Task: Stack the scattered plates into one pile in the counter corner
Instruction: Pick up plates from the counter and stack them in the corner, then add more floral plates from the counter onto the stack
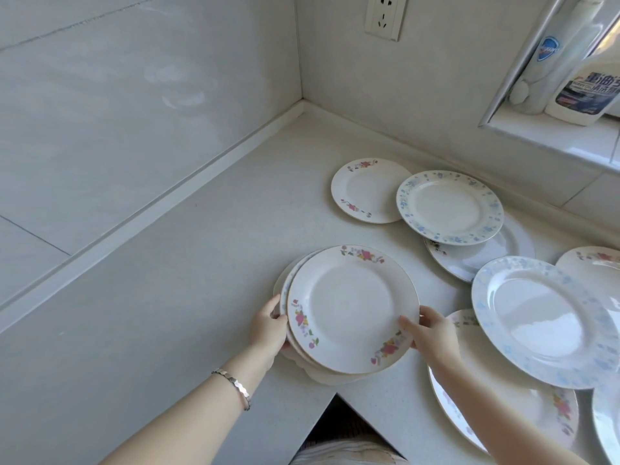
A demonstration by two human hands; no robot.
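White desk [188, 270] fills the view, its corner bare, and a small pile [349, 310] of pink-flowered plates sits near the front edge, well short of that corner. Other plates lie scattered to the right: a blue-rimmed plate [449, 208] overlapping another, a pink-flowered one [365, 191] just beside it. Left hand [268, 327] grips the pile's left rim, right hand [427, 333] pinches its right rim, and a bracelet [235, 385] circles the left wrist.
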